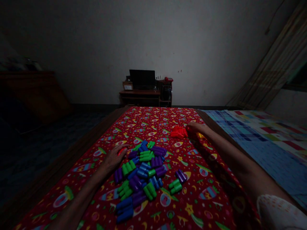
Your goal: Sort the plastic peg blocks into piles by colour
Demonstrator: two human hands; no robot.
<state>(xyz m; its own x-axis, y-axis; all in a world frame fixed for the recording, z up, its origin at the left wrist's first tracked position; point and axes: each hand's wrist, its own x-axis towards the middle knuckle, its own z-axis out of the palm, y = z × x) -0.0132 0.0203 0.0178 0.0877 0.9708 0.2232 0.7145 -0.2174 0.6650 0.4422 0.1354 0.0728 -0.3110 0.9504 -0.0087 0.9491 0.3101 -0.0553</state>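
Left hand (114,157) near, right hand (195,127) farther, both over the red tabletop (192,195).
The left hand lies low beside the pile of blue, green and purple blocks (143,172), its grip curled around a red block (122,151). The right arm stretches forward, the hand bent down at the red cluster (177,132); whether this grip holds anything, I cannot tell.
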